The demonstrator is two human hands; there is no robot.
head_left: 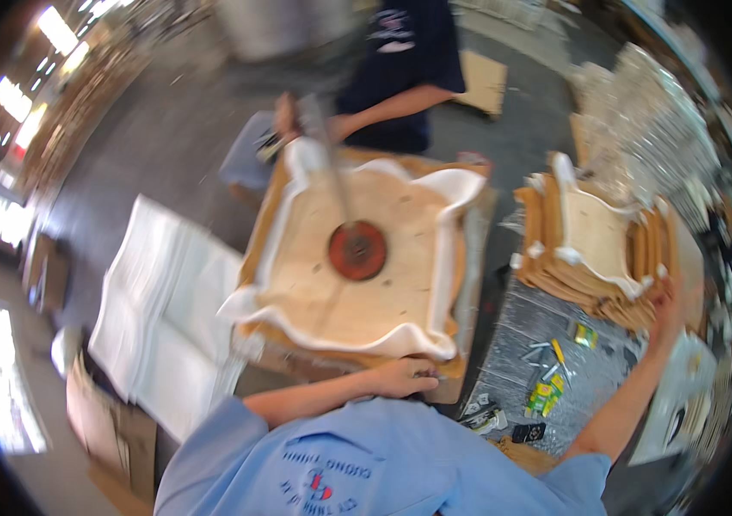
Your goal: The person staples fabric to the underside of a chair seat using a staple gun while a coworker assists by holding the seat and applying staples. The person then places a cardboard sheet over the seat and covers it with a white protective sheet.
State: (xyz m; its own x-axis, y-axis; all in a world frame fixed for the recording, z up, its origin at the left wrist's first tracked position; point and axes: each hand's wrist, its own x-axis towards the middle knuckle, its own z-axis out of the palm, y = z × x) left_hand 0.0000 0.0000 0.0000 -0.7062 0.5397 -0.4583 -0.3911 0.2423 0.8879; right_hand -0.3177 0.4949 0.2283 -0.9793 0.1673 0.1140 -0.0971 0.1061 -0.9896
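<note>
A pale wooden panel (306,267) with white foam strips around its edges lies on a stack before me. On its middle sits a red disc (357,251) with a dark centre; a blurred grey strip runs from it toward a co-worker. At the panel's near edge is my left hand (407,377), its fingers curled; what they hold, if anything, is hidden. My right hand (665,303) reaches far to the right and grips the near right corner of a second stack of foam-edged wooden panels (594,232), slightly blurred.
Across the stack stands a co-worker in dark clothes (405,69), hands by its far left corner. White foam sheets (168,318) are piled at left. Yellow-green packets (545,396) and small sticks lie on a plastic-covered surface (504,344). Clear plastic wrap (641,120) is heaped at far right.
</note>
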